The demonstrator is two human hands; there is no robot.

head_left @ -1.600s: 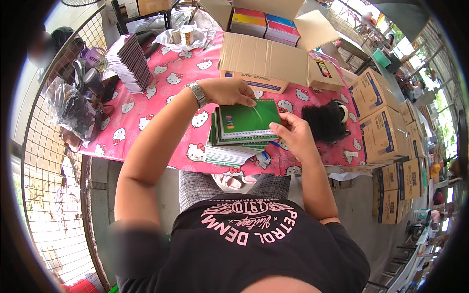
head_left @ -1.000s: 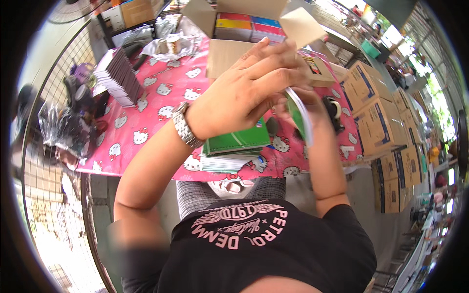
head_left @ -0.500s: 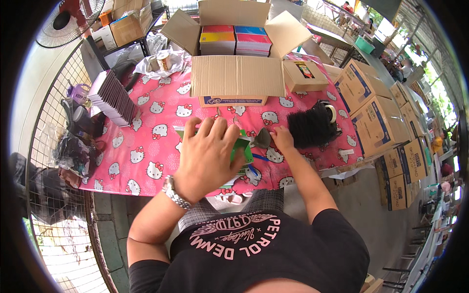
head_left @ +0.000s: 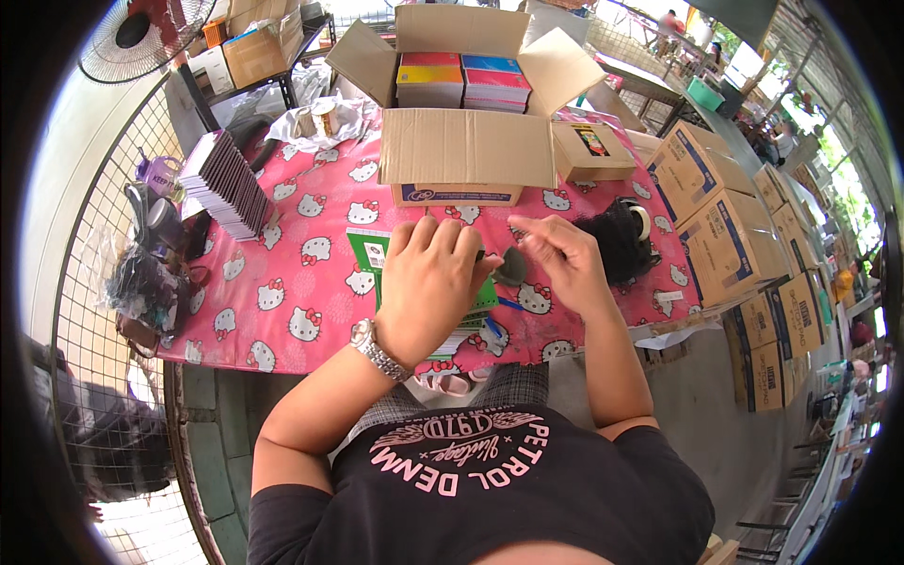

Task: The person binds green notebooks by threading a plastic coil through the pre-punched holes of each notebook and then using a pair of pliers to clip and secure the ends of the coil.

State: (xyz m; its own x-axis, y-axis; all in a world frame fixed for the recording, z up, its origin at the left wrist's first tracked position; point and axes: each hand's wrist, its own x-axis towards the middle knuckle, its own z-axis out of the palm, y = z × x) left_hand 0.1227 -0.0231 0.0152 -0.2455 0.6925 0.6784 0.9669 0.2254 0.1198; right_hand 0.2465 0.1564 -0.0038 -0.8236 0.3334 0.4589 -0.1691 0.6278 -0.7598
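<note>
My left hand (head_left: 428, 273), with a silver watch on its wrist, is over a green notebook (head_left: 367, 247) and hides most of it. Its fingers are curled, and a small dark bit shows by the thumb; what it grips is hidden. To the right, my right hand (head_left: 565, 259) is raised with thumb and forefinger pinched. A tiny dark thing shows at those fingertips, too small to name. Between the hands sits a dark grey-green wedge-shaped object (head_left: 511, 267). Two blue pen-like sticks (head_left: 509, 304) lie near the notebook's right edge. More green notebooks (head_left: 460, 339) show below my left hand.
An open carton (head_left: 468, 146) of colourful notebooks stands at the back. Left is a stack of purple-edged notebooks (head_left: 224, 185); right, a bundle of black bristly strands (head_left: 612, 240) with a tape roll (head_left: 643, 223). A brown box (head_left: 593, 151) and stacked cartons (head_left: 730, 217) are farther right.
My right hand has come up and left from the table beside the black bundle, its fingers now pinched. My left hand has shifted slightly right, uncovering the notebook's green left side.
</note>
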